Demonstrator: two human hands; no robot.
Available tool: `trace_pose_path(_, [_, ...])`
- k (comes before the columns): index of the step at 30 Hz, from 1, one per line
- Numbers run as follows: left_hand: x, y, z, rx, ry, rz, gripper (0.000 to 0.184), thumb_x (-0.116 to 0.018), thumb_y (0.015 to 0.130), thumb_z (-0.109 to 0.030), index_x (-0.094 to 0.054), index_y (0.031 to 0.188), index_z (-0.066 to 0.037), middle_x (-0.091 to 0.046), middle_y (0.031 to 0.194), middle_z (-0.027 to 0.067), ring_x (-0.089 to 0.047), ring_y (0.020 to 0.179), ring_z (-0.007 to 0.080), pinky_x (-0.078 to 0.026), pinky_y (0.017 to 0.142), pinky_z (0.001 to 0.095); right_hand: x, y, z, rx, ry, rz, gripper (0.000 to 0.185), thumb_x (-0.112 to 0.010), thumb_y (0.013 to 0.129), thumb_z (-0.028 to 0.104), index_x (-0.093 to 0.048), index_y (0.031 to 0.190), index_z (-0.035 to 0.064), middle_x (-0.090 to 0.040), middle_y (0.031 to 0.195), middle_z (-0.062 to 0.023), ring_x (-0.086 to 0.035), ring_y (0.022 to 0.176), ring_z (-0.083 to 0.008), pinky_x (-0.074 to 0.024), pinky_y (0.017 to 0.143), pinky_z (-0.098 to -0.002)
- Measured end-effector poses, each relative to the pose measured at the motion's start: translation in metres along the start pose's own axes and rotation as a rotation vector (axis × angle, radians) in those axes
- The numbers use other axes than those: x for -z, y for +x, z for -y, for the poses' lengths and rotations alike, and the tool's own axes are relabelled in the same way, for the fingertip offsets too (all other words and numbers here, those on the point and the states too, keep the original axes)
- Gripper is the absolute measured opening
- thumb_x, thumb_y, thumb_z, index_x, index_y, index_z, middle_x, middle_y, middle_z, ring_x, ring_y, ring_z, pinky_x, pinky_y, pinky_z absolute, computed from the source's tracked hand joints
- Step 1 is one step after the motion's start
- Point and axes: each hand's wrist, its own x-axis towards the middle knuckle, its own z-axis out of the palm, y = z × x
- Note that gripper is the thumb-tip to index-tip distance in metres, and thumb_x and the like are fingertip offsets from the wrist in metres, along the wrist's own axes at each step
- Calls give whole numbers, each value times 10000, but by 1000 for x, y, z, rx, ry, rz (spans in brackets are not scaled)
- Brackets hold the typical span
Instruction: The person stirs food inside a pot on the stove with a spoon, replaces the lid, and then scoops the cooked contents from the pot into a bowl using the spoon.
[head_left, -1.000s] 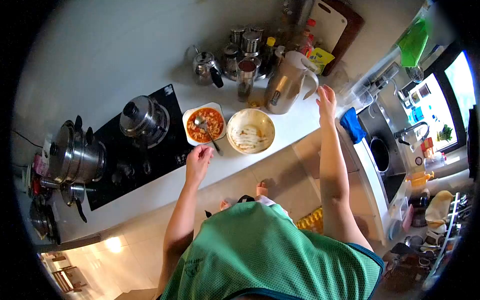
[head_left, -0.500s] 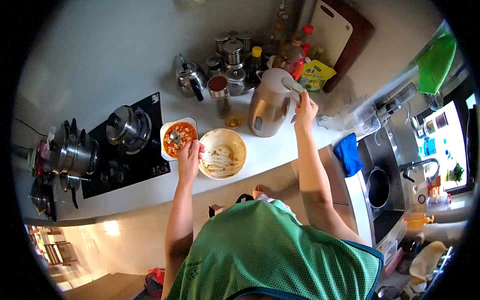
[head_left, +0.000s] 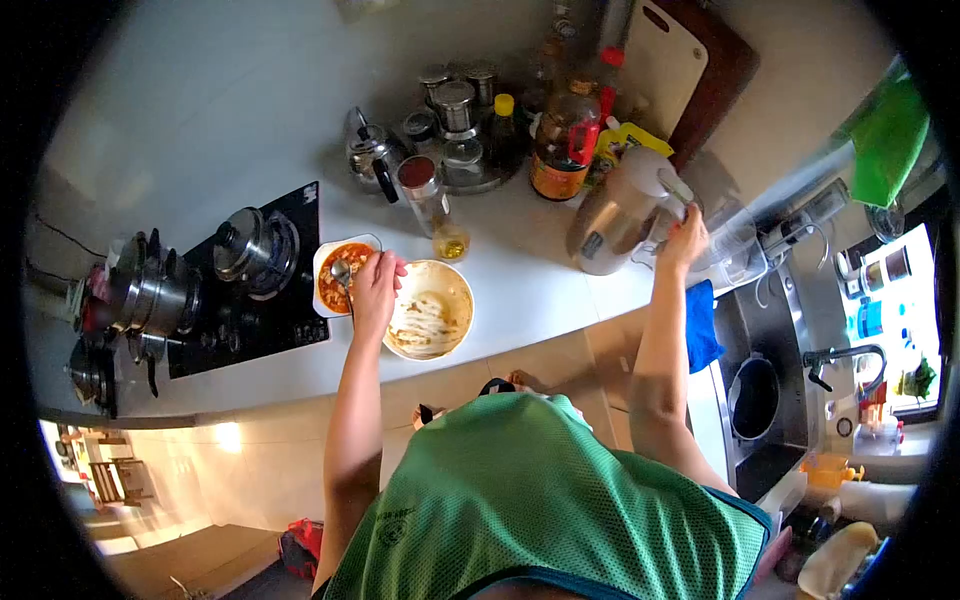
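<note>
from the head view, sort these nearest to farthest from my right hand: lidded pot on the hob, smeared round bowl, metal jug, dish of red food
1. metal jug: its handle is in the right hand
2. smeared round bowl: mid-counter, left of the jug
3. dish of red food: just left of the bowl
4. lidded pot: farthest left, on the hob

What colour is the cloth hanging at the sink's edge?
The cloth is bright blue; the head view shows it best.

The right hand (head_left: pixel 684 238) grips the handle of 1 metallic jug (head_left: pixel 617 215).
</note>
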Motion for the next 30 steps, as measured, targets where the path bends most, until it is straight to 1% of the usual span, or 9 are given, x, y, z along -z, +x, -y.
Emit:
trace_pose_path(7, [-7, 30, -8, -54, 93, -28, 243, -502, 886, -257, -567, 896, -24, -571, 728, 10, -518, 648, 83, -419, 568, 216, 3, 17, -2, 82, 8, -32, 234, -542, 840, 194, -569, 642, 70, -445, 562, 48, -360, 486, -34, -267, 445, -196])
trace_pose_path(9, [-6, 54, 10, -73, 205, -58, 270, -575, 839, -269, -559, 970, -34, -597, 819, 39, -559, 710, 126, -450, 621, 259, 4, 20, -5, 107, 19, -65, 294, -569, 804, 262, -481, 576, 97, -375, 507, 34, -338, 430, -58, -251, 404, -217])
trace_pose_path(14, [-27, 88, 10, -217, 409, -156, 736, -722, 678, -331, -371, 1240, -10, -506, 1132, 175, -548, 948, 248, -440, 804, 346, 19, 21, -3, 11, -84, -3, 188, -538, 849, 184, -606, 781, 22, -537, 686, 8, -434, 579, -62, -342, 520, -194])
trace_pose_path(16, [-34, 99, 6, -242, 471, -150, 803, -733, 656, -339, -331, 1264, 0, -473, 1169, 200, -520, 1005, 278, -423, 839, 362, 6, 2, 13, 661, -364, -46, 119, -550, 819, 101, -595, 869, 3, -567, 785, -35, -489, 682, -125, -404, 614, -240])
trace_pose_path(17, [-37, 104, 4, -272, 530, -153, 871, -743, 634, -348, -291, 1287, 9, -440, 1206, 226, -492, 1062, 308, -405, 875, 379, -3, -15, 25, 662, -365, -47, 119, -550, 819, 101, -595, 869, 3, -567, 785, -35, -489, 682, -125, -404, 614, -240])
trace_pose_path(19, [-43, 110, 8, -304, 517, -170, 859, -747, 624, -349, -308, 1270, 7, -451, 1199, 223, -494, 1061, 322, -406, 874, 384, -24, -63, 47, 1012, -492, 163, 180, -568, 751, 6, -582, 931, 7, -573, 865, -76, -525, 786, -196, -429, 693, -290])
trace_pose_path(22, [-45, 114, 7, -283, 483, -139, 815, -750, 610, -348, -346, 1224, 5, -482, 1169, 212, -504, 1048, 332, -412, 867, 386, -43, -110, -1, 591, -675, 787, 278, -575, 678, -45, -600, 931, 66, -587, 886, -100, -566, 819, -241, -460, 691, -317])
trace_pose_path(25, [-49, 114, 9, -275, 449, -123, 737, -753, 597, -339, -394, 1142, 2, -528, 1113, 189, -527, 1014, 325, -425, 849, 383, -63, -153, -72, 494, -956, 1265, 296, -581, 787, 196, -557, 1077, 140, -562, 1014, -116, -565, 889, -300, -471, 753, -398])
trace_pose_path(30, [-50, 121, 19, -260, 432, -139, 695, -764, 576, -333, -436, 1093, -3, -567, 1044, 184, -551, 970, 327, -442, 813, 383, -87, -193, -126, 436, -1154, 1444, 426, -577, 782, 235, -463, 1184, 154, -485, 1159, -135, -555, 965, -306, -478, 789, -387])
